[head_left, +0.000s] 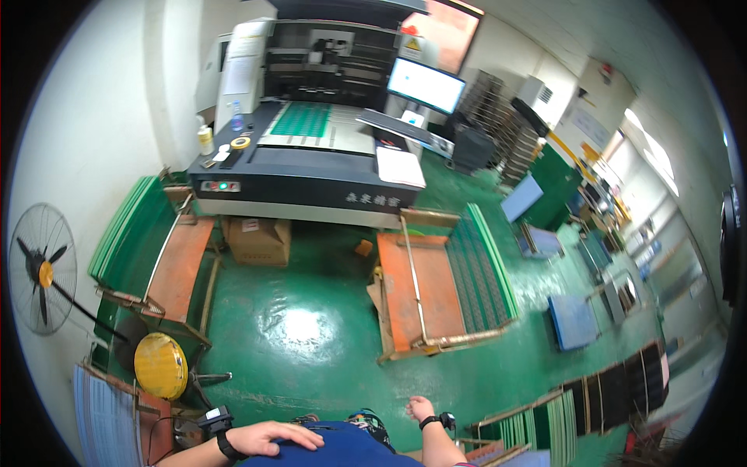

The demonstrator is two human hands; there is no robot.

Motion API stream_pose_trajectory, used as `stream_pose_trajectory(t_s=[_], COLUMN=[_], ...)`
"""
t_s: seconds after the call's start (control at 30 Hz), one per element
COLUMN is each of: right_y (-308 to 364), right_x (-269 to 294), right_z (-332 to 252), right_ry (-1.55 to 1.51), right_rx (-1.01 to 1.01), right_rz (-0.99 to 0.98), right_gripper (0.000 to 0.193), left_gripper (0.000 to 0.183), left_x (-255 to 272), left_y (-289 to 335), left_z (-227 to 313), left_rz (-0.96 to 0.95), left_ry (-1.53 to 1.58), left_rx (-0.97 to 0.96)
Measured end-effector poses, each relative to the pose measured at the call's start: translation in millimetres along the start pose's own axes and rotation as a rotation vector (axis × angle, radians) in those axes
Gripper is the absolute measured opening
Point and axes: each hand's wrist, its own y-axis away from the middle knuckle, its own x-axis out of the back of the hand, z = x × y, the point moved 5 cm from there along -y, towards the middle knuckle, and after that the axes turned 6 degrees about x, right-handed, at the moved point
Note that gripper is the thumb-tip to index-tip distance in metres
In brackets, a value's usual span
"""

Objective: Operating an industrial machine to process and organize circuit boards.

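Note:
My left hand (282, 438) lies with its fingers stretched out flat over the blue clothing (334, 445) at my front. It holds nothing. A dark strap with a small device is on that wrist. My right hand (420, 408) is held out over the green floor, with its fingers curled in and no object seen in it. A black band with a small device circles this wrist too. Ahead stands a large dark machine (303, 175), with green perforated panels (302, 121) lying on its bed. Neither hand touches the machine.
Orange-based racks of upright green panels stand left (180, 261) and right (428, 288). A yellow round stool (161, 366) and a fan (44, 268) are at left. A cardboard box (259, 240) sits under the machine. A monitor (426, 84) and blue-topped cart (573, 321) are at right.

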Motion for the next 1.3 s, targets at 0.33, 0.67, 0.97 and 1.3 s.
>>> stream_pose_trajectory(t_s=[0.33, 0.67, 0.97, 1.3], right_y=[-116.6, -234.1, -303.0, -311.3], right_x=[-102.6, -117.5, -163.2, -293.9], right_z=[-29.4, -283.6, -351.7, -465.3], right_ry=[0.811, 0.210, 0.353, 0.447], right_rx=[0.593, 0.101, 0.007, 0.066], right_rz=[-0.847, -0.515, -0.519, -0.669], right_gripper=[0.029, 0.024, 0.023, 0.026], left_gripper=[0.078, 0.089, 0.085, 0.070], left_x=[77.1, 168.0, 275.4, 437.7], left_y=[-57.6, -89.9, -115.5, -91.4], left_z=[28.6, 64.4, 77.7, 113.5], left_rz=[0.119, 0.396, 0.470, 0.439], left_ry=[-0.044, 0.010, -0.042, -0.031], left_rx=[-0.174, -0.082, -0.386, -0.399])
